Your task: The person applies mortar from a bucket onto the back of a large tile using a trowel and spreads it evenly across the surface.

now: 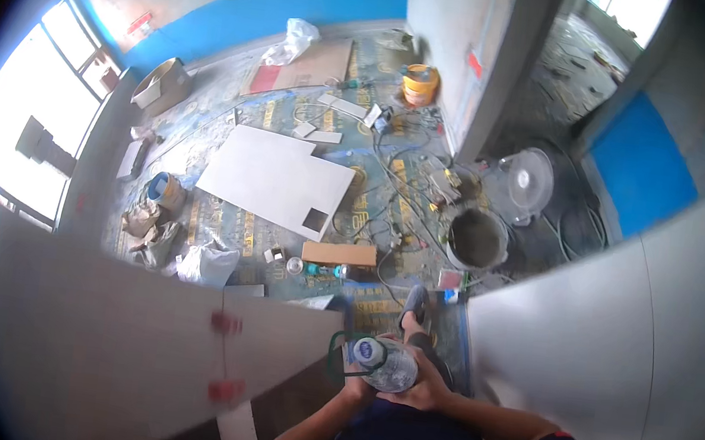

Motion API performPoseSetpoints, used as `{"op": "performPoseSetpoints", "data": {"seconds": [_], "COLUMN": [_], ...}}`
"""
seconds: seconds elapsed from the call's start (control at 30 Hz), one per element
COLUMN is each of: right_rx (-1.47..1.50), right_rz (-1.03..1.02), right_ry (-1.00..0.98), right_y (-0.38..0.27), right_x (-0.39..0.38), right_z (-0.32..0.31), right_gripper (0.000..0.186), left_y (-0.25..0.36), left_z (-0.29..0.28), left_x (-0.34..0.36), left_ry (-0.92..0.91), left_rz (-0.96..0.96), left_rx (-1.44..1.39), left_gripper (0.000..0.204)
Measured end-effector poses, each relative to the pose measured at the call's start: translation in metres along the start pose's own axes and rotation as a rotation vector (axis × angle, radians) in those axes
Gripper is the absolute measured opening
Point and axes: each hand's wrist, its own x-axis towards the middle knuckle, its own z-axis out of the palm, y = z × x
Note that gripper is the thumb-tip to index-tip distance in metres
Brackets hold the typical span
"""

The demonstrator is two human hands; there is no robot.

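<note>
Over the littered floor (235, 222) a broad white panel (266, 174) is lying, and a round bucket (478, 239) of grey stuff is standing to its right. Close before the person's torso, a clear bottle (398, 373) is resting between left hand (358, 387) and right hand (429, 387), both grips wrapping its sides, its long axis slanting, foreshortened from above. A green handle (332, 354) is looping out leftward, while the pale cap (370, 351) is pointing upward and somewhat left.
</note>
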Motion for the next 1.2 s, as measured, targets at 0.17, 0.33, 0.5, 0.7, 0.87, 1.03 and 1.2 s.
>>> {"op": "performPoseSetpoints", "data": {"seconds": [0.17, 0.33, 0.5, 0.7, 0.87, 1.03, 1.2], "right_rx": [-0.405, -0.343, -0.334, -0.609, -0.676, -0.741, -0.656], "right_rz": [0.045, -0.167, -0.050, 0.328, 0.761, 1.071, 1.273], "right_ry": [-0.009, -0.096, -0.221, -0.318, -0.414, -0.449, -0.386], "right_y": [0.082, 0.139, 0.171, 0.250, 0.269, 0.287, 0.305], "right_x": [0.121, 0.199, 0.234, 0.268, 0.220, 0.138, 0.121], "right_z": [-0.108, -0.159, -0.183, -0.207, -0.256, -0.283, -0.265], "right_gripper": [0.094, 0.088, 0.091, 0.077, 0.065, 0.057, 0.054], "left_y": [0.084, 0.172, 0.149, 0.061, -0.037, -0.156, -0.257], "left_z": [0.012, -0.011, 0.004, -0.066, -0.137, -0.223, -0.312], "left_x": [0.153, 0.212, 0.264, 0.315, 0.324, 0.326, 0.331], "left_ry": [0.561, 0.313, 0.250, 0.484, 0.694, 0.784, 0.785], "left_rz": [-0.008, -0.126, -0.241, -0.601, -0.792, -0.894, -0.923], "left_rx": [-0.410, 0.080, 0.612, 0.767, 0.829, 1.008, 1.123], "left_gripper": [0.058, 0.075, 0.050, 0.047, 0.049, 0.038, 0.029]}}
